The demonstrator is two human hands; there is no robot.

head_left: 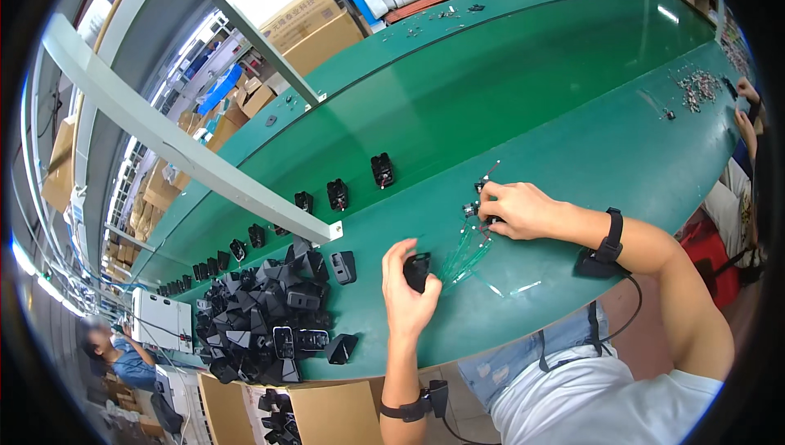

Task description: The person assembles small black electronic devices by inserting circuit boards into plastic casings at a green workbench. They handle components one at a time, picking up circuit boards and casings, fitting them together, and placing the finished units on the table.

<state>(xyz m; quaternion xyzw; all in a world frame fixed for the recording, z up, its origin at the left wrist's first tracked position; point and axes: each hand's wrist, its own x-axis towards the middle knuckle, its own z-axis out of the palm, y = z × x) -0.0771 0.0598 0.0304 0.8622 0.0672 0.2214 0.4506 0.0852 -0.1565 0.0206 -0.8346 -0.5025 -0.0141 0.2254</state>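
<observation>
My left hand [407, 296] is curled around a black plastic housing [418, 270], holding it just above the green table. To its right, my right hand [517, 209] has its fingers bent down over a small group of parts, the fingertips close together. A dark bit shows under those fingertips, too small to name. Beside them lie small black-and-silver components [470, 209], one with a red wire. Between my hands, thin green-and-clear strips [463, 258] spread in a loose bunch on the table. A single black housing [343, 267] lies left of my left hand.
A heap of black housings [262, 306] covers the table's left part. More black housings [338, 195] stand in a row along the green belt [458, 130]. A white metal post [188, 134] slants across the left. Another person's hands [746, 110] work at far right near scattered small parts [699, 89].
</observation>
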